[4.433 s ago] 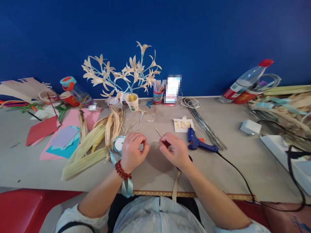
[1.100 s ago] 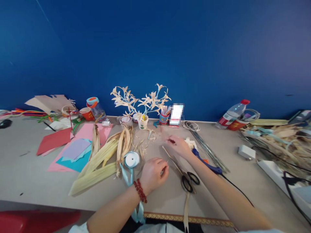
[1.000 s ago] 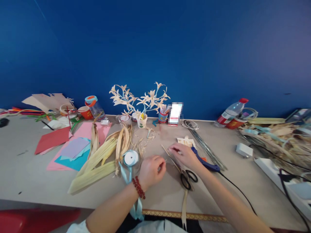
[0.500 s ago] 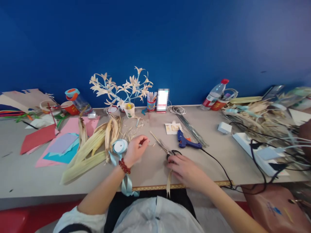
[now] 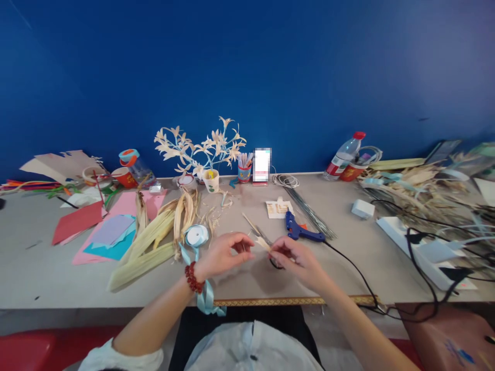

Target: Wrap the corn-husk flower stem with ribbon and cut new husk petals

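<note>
My right hand (image 5: 296, 260) pinches a small pale strip of corn husk (image 5: 263, 243) with pointed ends between thumb and fingers. Just left of it, my left hand (image 5: 230, 252) has its thumb and fingertips curved but apart, facing the husk without touching it. Beneath the husk lie the scissors (image 5: 264, 236), their dark handles partly hidden behind my right hand. A roll of light blue ribbon (image 5: 197, 235) rests beside my left wrist, its tail trailing over the table edge. Dried corn husks (image 5: 145, 255) are spread further left.
A blue glue gun (image 5: 303, 230) with a black cable lies to the right, near thin wires (image 5: 311, 212). Husk flowers stand in a paper cup (image 5: 211, 182) at the back. Coloured paper (image 5: 77, 221) is on the left; a power strip (image 5: 413, 252) is on the right.
My right hand has left the scissors and lifted the husk strip from near the table edge. My left hand has moved right, towards it, with its fingers opening.
</note>
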Demonstrator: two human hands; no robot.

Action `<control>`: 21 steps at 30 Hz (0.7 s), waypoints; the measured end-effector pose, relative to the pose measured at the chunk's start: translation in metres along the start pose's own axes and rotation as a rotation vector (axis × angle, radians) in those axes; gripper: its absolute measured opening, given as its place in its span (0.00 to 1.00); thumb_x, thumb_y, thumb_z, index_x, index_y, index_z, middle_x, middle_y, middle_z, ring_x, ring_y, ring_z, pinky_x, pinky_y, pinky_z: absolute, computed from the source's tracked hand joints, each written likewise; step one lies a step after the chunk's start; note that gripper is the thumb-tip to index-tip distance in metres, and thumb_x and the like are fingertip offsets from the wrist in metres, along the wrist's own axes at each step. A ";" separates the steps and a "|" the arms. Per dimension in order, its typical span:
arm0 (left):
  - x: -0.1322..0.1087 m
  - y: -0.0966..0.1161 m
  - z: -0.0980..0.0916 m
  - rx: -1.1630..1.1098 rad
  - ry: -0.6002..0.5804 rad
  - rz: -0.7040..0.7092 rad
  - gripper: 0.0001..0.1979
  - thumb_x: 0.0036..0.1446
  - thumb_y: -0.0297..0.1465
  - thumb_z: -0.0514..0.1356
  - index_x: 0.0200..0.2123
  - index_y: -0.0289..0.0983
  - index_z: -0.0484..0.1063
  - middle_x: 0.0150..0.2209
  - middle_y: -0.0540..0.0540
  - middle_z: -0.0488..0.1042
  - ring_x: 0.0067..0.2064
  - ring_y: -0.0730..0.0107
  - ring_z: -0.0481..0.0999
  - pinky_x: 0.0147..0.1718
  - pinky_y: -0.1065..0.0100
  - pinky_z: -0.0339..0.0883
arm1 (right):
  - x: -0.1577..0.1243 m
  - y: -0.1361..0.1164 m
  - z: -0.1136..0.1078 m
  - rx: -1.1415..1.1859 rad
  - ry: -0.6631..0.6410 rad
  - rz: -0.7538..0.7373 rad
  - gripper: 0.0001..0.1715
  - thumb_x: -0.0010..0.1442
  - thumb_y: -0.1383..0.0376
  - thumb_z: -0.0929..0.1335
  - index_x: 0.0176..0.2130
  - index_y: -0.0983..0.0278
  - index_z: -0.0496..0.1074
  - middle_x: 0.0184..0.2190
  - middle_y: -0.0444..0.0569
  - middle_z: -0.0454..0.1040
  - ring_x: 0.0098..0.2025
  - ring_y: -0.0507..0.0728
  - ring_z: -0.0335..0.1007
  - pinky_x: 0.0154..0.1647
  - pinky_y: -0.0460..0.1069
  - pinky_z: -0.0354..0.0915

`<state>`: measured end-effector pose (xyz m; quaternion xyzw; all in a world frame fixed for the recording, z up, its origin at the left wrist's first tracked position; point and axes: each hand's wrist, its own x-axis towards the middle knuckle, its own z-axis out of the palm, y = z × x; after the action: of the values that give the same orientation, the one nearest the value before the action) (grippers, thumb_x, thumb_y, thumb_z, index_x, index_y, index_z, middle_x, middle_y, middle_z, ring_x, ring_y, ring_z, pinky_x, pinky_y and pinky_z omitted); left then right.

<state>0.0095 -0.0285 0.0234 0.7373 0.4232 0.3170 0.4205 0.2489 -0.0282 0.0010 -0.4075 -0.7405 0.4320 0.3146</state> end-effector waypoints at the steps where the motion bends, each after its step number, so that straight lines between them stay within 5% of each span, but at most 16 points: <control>1: -0.002 0.003 0.001 -0.049 0.046 0.004 0.13 0.54 0.36 0.63 0.41 0.35 0.74 0.35 0.45 0.77 0.36 0.67 0.75 0.36 0.69 0.69 | 0.004 -0.003 0.003 0.022 0.002 0.005 0.06 0.65 0.62 0.63 0.36 0.62 0.66 0.27 0.44 0.71 0.28 0.52 0.66 0.27 0.45 0.62; 7: -0.008 0.007 0.003 -0.167 0.319 -0.002 0.09 0.60 0.34 0.58 0.33 0.35 0.74 0.30 0.46 0.76 0.31 0.71 0.74 0.33 0.71 0.68 | 0.026 -0.015 0.020 -0.033 -0.076 -0.065 0.04 0.61 0.69 0.63 0.35 0.61 0.67 0.28 0.43 0.72 0.28 0.51 0.66 0.25 0.43 0.59; 12: -0.008 -0.004 -0.009 -0.227 0.326 -0.004 0.08 0.60 0.33 0.59 0.36 0.35 0.76 0.30 0.46 0.77 0.30 0.71 0.73 0.33 0.69 0.68 | 0.040 -0.010 0.023 -0.091 -0.069 -0.143 0.07 0.60 0.71 0.64 0.38 0.60 0.69 0.30 0.44 0.75 0.29 0.52 0.70 0.27 0.44 0.63; 16: -0.003 -0.010 -0.018 -0.310 0.321 0.075 0.10 0.60 0.34 0.59 0.42 0.36 0.75 0.35 0.44 0.76 0.33 0.69 0.74 0.37 0.66 0.68 | 0.058 -0.009 0.015 -0.229 0.161 -0.407 0.10 0.62 0.71 0.63 0.39 0.59 0.71 0.38 0.50 0.78 0.41 0.57 0.75 0.42 0.51 0.69; 21: 0.008 -0.008 -0.021 -0.704 0.173 -0.184 0.17 0.63 0.41 0.54 0.43 0.34 0.73 0.35 0.42 0.76 0.31 0.70 0.73 0.33 0.66 0.67 | 0.075 -0.012 0.007 -0.316 0.317 -0.645 0.12 0.61 0.73 0.63 0.41 0.58 0.71 0.43 0.53 0.79 0.46 0.58 0.75 0.45 0.53 0.71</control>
<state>-0.0071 -0.0116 0.0263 0.4768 0.3868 0.4650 0.6378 0.2038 0.0310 0.0177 -0.2589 -0.8300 0.1233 0.4784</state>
